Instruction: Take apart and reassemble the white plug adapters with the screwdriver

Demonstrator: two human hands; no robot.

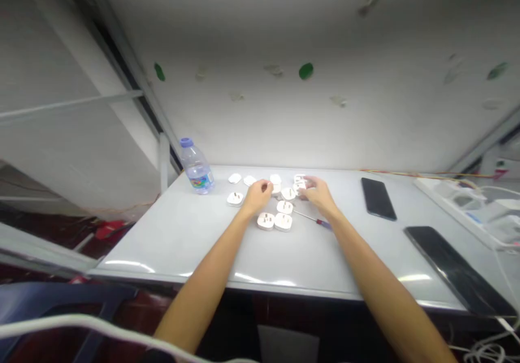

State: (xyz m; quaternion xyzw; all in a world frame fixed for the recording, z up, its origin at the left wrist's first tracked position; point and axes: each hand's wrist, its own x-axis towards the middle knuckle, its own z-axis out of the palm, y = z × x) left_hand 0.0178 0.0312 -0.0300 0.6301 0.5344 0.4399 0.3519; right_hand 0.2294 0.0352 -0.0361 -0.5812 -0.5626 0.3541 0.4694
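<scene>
My left hand is over the white pieces with thumb and fingertips pinched together; whatever they hold, if anything, is too small to make out. My right hand closes its thumb and fingers on a white three-pin plug at the right of the group. Between the hands lies another plug. Nearer to me are a plug and a pair side by side, the left plug and the right plug, prongs up. A screwdriver lies beside them, its handle below my right wrist.
A water bottle stands at the table's back left. One plug and small white pieces lie left of my hands. Two dark phones, a smaller and a larger, lie right, near a power strip with cables.
</scene>
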